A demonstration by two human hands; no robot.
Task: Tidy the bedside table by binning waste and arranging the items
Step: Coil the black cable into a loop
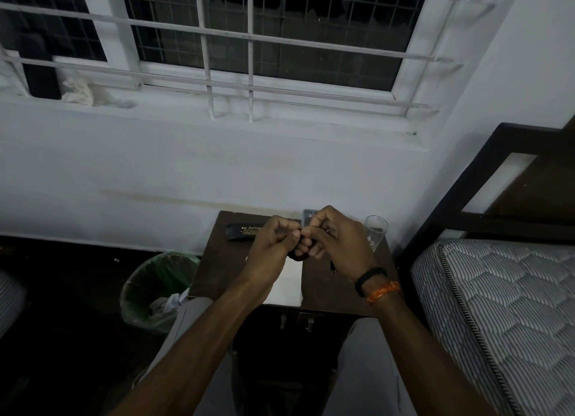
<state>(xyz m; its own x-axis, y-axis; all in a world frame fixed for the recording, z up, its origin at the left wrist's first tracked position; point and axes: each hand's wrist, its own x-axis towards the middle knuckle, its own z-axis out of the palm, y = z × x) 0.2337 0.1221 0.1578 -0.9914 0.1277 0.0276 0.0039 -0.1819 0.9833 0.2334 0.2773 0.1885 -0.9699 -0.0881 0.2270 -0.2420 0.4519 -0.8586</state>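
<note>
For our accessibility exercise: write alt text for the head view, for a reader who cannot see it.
Two hands, left hand and right hand, meet over a small dark table, fingers curled around a small dark item that cannot be identified. On the table are a black case, white paper and a glass; a bin stands at its left.

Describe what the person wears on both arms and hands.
Both forearms are bare, with no sleeves or gloves. The right hand has a black band at its wrist and an orange thread tied just behind it. The left hand and its wrist wear nothing.
</note>
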